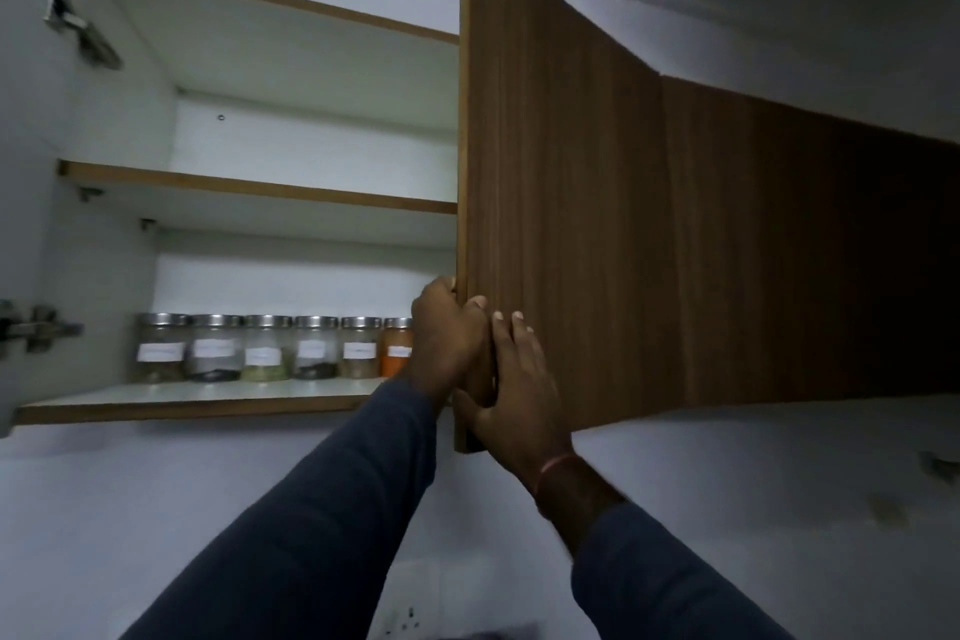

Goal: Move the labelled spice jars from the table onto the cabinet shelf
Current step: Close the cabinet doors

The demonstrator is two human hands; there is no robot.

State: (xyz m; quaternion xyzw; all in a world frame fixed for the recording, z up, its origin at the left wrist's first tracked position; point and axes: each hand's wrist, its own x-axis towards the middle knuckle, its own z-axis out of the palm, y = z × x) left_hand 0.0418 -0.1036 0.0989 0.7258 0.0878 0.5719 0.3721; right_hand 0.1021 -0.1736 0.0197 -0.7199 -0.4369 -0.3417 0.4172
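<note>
Several labelled spice jars (267, 348) with metal lids stand in a row at the back of the bottom cabinet shelf (208, 398). The rightmost visible jar (397, 347) holds orange powder and is partly hidden by my left hand. My left hand (447, 327) grips the free edge of the wooden cabinet door (561, 224), fingers wrapped around it. My right hand (514, 379) lies flat on the door's front near its lower corner, thumb hooked at the edge. The table is out of view.
An upper shelf (260, 190) inside the white cabinet holds nothing visible. Hinges (78, 23) sit on the left door. A second closed wooden door (805, 250) lies to the right. A wall socket (402, 618) shows below, between my arms.
</note>
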